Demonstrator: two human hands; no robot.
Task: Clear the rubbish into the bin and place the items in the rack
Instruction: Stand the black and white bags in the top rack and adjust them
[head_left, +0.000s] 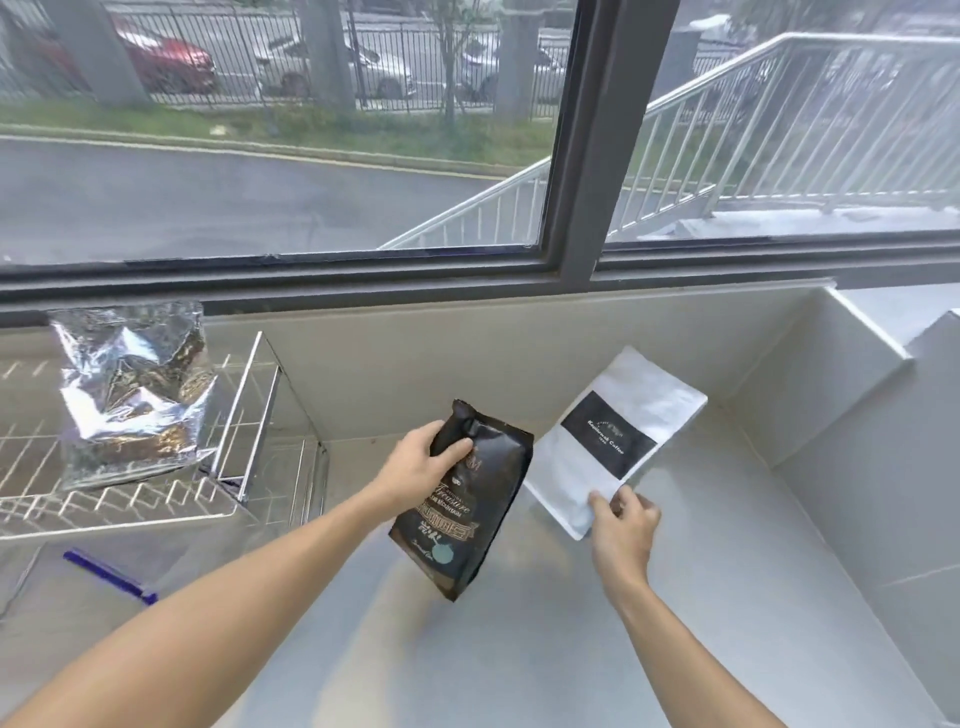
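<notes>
My left hand (418, 467) grips the folded top of a black coffee bag (467, 504) and holds it tilted above the counter. To its right lies a white coffee bag (597, 467) with a black label, flat on the pale counter (519, 649). My right hand (623, 525) pinches that bag's near corner. A wire rack (249, 441) stands at the left, and a crumpled silver foil bag (130, 395) rests on it.
A blue stick-like item (109, 576) lies on the counter in front of the rack. A window frame (571, 156) runs along the back. A raised white ledge (862, 332) borders the counter at the right.
</notes>
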